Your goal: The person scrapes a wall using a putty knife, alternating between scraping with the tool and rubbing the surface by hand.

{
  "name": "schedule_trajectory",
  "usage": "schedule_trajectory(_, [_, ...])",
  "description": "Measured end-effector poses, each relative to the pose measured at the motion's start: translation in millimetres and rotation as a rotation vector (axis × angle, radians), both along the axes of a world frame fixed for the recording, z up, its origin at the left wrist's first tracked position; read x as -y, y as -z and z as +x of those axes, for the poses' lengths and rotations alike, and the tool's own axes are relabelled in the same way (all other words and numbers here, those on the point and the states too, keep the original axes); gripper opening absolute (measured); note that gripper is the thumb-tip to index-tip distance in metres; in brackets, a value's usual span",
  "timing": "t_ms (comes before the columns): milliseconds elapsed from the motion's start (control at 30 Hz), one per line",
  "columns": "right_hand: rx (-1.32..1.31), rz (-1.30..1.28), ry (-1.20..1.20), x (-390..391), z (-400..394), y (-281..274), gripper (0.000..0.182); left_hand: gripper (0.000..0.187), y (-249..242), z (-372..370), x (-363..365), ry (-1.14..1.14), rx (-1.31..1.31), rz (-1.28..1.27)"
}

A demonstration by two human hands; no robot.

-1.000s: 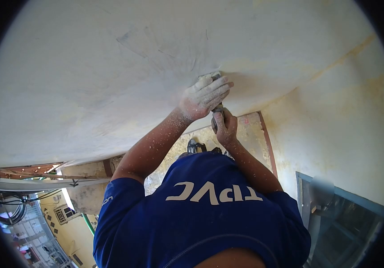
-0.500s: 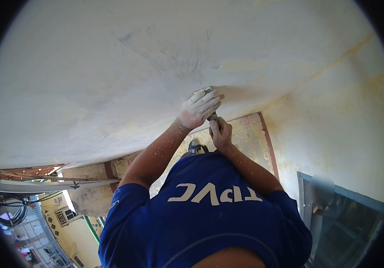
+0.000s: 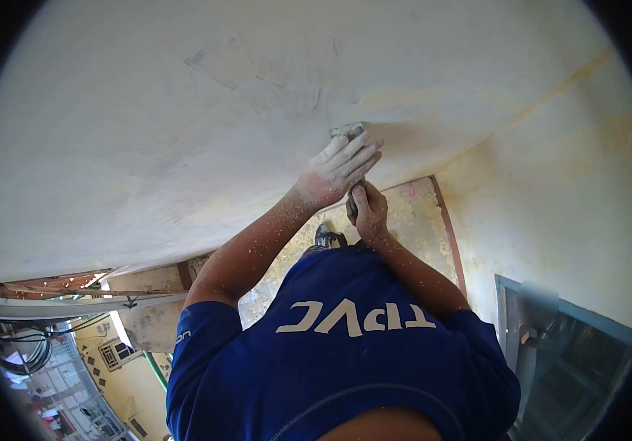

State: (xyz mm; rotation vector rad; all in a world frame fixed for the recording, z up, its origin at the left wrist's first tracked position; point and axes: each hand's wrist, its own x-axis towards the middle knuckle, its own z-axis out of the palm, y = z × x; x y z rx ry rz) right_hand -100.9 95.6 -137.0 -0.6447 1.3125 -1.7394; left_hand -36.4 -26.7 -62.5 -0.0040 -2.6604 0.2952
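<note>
My left hand (image 3: 336, 170), coated in white dust, lies flat with its fingers stretched out over a flat-headed scraper (image 3: 347, 131), pressing it toward the pale wall (image 3: 183, 132). The scraper's squarish, dusty head shows past the fingertips, against the wall. Just below, my right hand (image 3: 369, 209) is closed around the dark handle, thumb along it. Most of the scraper's middle is hidden under my left palm. Dark scuff marks streak the wall above the hands. White specks cover both forearms.
A second wall (image 3: 551, 191) with yellowish stains meets this one at the right. A blue-framed window (image 3: 580, 353) is at the lower right. My shoe (image 3: 327, 237) stands on the stained floor (image 3: 411, 220). Coiled black cables (image 3: 25, 353) hang at the lower left.
Both hands and the scraper have moved up along the wall and slightly right. More of the scraper's head shows beyond my left fingers.
</note>
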Motion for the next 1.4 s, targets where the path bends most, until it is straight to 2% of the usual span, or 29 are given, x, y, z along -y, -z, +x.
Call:
schedule_trajectory(100, [-0.079,-0.074,0.008,10,-11,-23,0.028,0.048,-27,-5,-3,-0.032,-0.034,0.017])
schedule_trajectory(167, [-0.116,-0.064,0.009,9,-14,-16,0.03,0.044,-40,-4,-9,-0.035,-0.02,0.12])
schedule_trajectory(233, [-0.102,-0.019,0.013,3,-10,-2,0.031,0.04,-29,10,-15,0.032,-0.148,0.294])
schedule_trajectory(267, [-0.018,-0.026,-0.001,0,-9,1,0.03,0.036,-12,24,-22,0.058,-0.305,0.332])
schedule_trajectory(300, [-0.023,-0.041,0.006,0,-9,-1,0.03,0.034,14,33,-33,0.024,-0.514,0.516])
schedule_trajectory(333, [-0.015,-0.023,0.006,0,-9,-2,0.03,0.021,23,31,-56,-0.132,-0.663,0.845])
schedule_trajectory(367, [-0.006,0.0,0.005,0,-8,-2,0.029,0.025,39,28,-64,-0.214,-0.69,1.077])
schedule_trajectory(433, [0.005,-0.006,-0.005,1,-5,-5,0.027,0.028,30,13,-64,-0.327,-0.635,1.401])
schedule_trajectory(500, [0.087,-0.053,-0.002,5,-2,0,0.025,0.033,10,5,-51,-0.202,-0.639,1.623])
schedule_trajectory(533, [0.057,-0.058,-0.015,6,-3,4,0.024,0.035,3,-1,-44,-0.149,-0.608,1.57])
schedule_trajectory(567, [0.038,-0.068,-0.027,7,-5,8,0.024,0.035,4,-4,-40,-0.14,-0.631,1.559])
schedule_trajectory(633, [-0.068,-0.044,-0.039,7,-8,10,0.025,0.037,9,-14,-32,-0.163,-0.483,1.753])
schedule_trajectory(667, [-0.065,-0.031,0.02,6,-5,9,0.027,0.042,13,-24,-41,-0.187,-0.624,1.914])
schedule_trajectory(767, [-0.07,-0.02,0.05,5,-1,-9,0.032,0.042,3,-29,-50,-0.269,-0.633,1.852])
schedule_trajectory(833, [-0.005,-0.055,0.064,8,-6,-37,0.034,0.043,-28,-38,-51,-0.265,-0.708,1.882])
schedule_trajectory(900, [-0.03,-0.03,-0.027,4,-10,-62,0.037,0.042,-47,-39,-50,-0.215,-0.741,1.85])
schedule_trajectory(933, [-0.11,-0.019,-0.017,2,-9,-58,0.039,0.042,-32,-36,-50,-0.263,-0.721,1.865])
schedule_trajectory(967, [-0.134,0.016,-0.034,0,-8,-30,0.037,0.042,-17,-35,-52,-0.253,-0.732,1.861])
schedule_trajectory(1067, [-0.035,0.1,-0.083,0,-6,-25,0.037,0.043,-2,-33,-57,-0.354,-0.769,1.995])
schedule_trajectory(1133, [-0.057,-0.045,-0.02,-2,-4,-31,0.038,0.043,-27,-34,-58,-0.348,-0.767,2.006])
schedule_trajectory(1267, [0.014,-0.053,0.033,3,1,-31,0.036,0.042,-16,-35,-55,-0.302,-0.759,2.0])
schedule_trajectory(1400, [-0.046,-0.033,0.025,2,-2,-63,0.039,0.039,-50,-36,-53,-0.302,-0.778,2.017])
